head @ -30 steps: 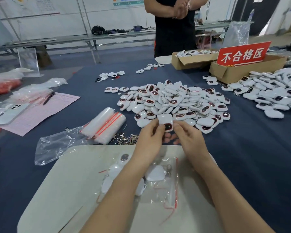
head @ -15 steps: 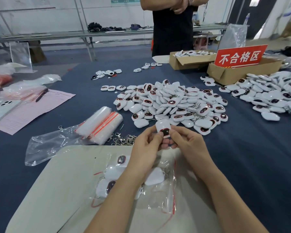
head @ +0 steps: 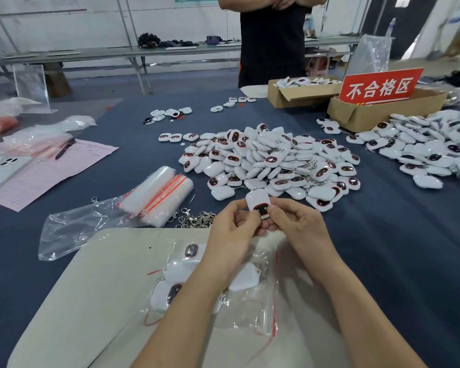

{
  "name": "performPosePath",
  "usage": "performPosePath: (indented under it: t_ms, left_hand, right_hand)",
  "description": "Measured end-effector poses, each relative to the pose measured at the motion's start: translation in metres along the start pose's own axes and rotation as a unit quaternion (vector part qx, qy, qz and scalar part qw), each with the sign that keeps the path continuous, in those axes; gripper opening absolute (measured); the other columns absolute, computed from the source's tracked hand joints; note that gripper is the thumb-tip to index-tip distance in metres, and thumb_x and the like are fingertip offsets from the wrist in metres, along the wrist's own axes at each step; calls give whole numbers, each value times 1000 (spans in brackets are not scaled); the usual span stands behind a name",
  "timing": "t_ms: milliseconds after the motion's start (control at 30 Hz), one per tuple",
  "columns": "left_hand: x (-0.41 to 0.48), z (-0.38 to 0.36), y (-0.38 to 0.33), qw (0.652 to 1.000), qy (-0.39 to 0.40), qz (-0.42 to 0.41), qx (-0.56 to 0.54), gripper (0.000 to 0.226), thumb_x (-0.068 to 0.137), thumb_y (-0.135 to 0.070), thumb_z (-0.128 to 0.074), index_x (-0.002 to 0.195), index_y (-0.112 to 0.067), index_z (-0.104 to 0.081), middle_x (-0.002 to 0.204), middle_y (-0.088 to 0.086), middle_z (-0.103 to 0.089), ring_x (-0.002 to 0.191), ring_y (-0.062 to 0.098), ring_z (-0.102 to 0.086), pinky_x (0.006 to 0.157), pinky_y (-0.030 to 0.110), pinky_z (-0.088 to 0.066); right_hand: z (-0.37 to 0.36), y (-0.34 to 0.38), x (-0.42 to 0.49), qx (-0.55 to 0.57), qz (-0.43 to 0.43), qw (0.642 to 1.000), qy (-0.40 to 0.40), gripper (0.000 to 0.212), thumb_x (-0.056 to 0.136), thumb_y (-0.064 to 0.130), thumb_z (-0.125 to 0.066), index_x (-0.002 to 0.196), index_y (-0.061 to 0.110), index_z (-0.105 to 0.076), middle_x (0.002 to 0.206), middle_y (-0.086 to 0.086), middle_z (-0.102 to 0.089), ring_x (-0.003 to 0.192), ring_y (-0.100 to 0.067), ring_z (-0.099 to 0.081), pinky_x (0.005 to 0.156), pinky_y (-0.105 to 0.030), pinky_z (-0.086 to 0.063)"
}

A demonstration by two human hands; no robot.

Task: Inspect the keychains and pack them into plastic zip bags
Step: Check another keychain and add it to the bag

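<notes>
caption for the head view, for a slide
Inspection: left hand and right hand pinch one white keychain near a part-filled zip bag

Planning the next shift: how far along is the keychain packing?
Early. Done: a few keychains lie in the zip bag on the board. In hand: left hand and right hand pinch one keychain. Left: the big pile and a second heap lie loose.

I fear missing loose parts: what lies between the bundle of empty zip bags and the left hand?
A heap of metal clasps lies on the cloth between the zip bags and the left hand, in the head view.
</notes>
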State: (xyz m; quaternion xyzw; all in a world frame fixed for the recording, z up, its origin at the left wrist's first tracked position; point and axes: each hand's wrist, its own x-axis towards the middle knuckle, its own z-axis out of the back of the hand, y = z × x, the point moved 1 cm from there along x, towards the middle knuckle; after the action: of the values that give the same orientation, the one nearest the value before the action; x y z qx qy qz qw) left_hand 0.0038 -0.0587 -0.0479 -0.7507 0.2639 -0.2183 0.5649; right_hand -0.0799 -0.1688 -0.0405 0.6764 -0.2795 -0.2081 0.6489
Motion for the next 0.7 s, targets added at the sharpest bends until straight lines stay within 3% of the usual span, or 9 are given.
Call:
performPosePath:
  t_ms: [233,700]
  left_hand:
    - [-2,-1,-1,1000,-6,3,2,20,97,0,-55,112,-9,-67,85,11,-75,84,23,-73,79,27,-60]
    - [-3,-2,-5,1000,-3,7,-8,23,100,-2,-54,118,-7,-66,89,12,-76,82,17,-73,75,23,-58]
  right_hand:
    - [0,1,0,-11,-2,1000,-4,16,96,9,-65,105,15,-75,80,1,-78,69,-4,-68,67,-12,-52]
    - [1,-1,1,-4,-4,1000,-7,17,96,8,-65,110,9,-74,85,-2,-78,71,-5,-70,67,-13,-53]
